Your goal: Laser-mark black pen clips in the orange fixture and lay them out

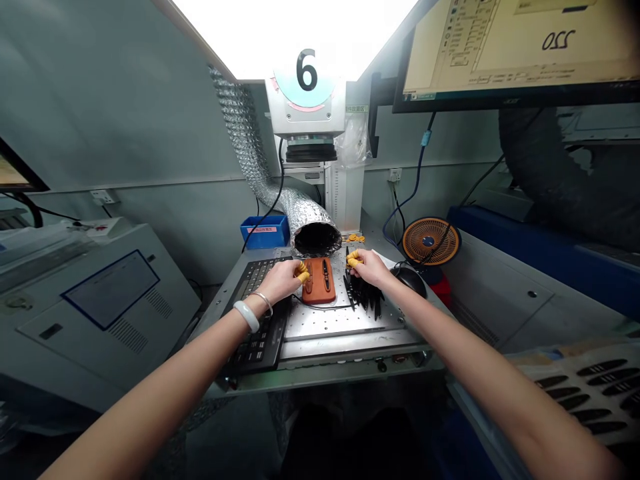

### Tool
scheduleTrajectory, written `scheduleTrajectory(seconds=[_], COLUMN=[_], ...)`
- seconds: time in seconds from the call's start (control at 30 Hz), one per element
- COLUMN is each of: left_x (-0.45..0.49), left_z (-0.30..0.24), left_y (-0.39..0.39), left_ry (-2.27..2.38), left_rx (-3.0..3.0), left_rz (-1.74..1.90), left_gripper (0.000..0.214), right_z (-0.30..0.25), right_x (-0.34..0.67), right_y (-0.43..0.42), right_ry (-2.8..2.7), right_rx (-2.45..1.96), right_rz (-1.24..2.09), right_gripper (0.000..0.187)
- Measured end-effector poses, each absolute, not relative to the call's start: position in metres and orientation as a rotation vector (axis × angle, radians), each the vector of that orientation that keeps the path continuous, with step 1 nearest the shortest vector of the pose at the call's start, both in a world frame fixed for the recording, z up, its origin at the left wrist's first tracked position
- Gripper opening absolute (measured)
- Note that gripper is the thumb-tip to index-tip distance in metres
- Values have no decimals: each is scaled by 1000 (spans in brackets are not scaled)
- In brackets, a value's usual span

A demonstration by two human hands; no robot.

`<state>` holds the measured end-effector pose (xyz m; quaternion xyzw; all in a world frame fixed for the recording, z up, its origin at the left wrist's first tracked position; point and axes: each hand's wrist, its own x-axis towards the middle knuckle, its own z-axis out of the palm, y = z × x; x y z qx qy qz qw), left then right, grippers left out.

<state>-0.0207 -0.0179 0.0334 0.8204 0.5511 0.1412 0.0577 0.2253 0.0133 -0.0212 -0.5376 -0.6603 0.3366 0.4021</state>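
An orange-brown block (319,298) with two long recesses lies on the perforated metal plate (315,327). A slim black pointed piece (327,275) sits in its right recess; the left recess looks brown inside. At the block's left edge is my left hand (284,280), its yellow-covered fingertips pinched together; anything between them is hidden. My right hand (371,268), also with yellow finger covers, pinches a slim black piece (347,253) above a pile of similar black pieces (367,297). A thin cable runs past the block's front.
A machine head (311,150) hangs over the plate, before a foil duct's mouth (317,238). A keyboard (260,337) lies left, a black mouse (411,280) right. Behind stand a blue bin (265,232) and an orange fan (431,241). A tray of black pieces (595,387) is at lower right.
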Motion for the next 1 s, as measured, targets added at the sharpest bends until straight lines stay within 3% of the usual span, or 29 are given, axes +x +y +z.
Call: scheduleTrajectory(seconds=[0.3,1.0], left_x=[-14,-5], left_z=[28,16], left_y=[-9,8], left_ry=[1649,1698], left_rx=[2499,2565], left_rz=[401,349], left_gripper=[21,16], right_z=[-12,-13], right_x=[216,205], right_y=[8,3], right_ry=[-1911,-2015], right_rx=[-1524,-1676], right_rz=[469,430], right_gripper=[15,14])
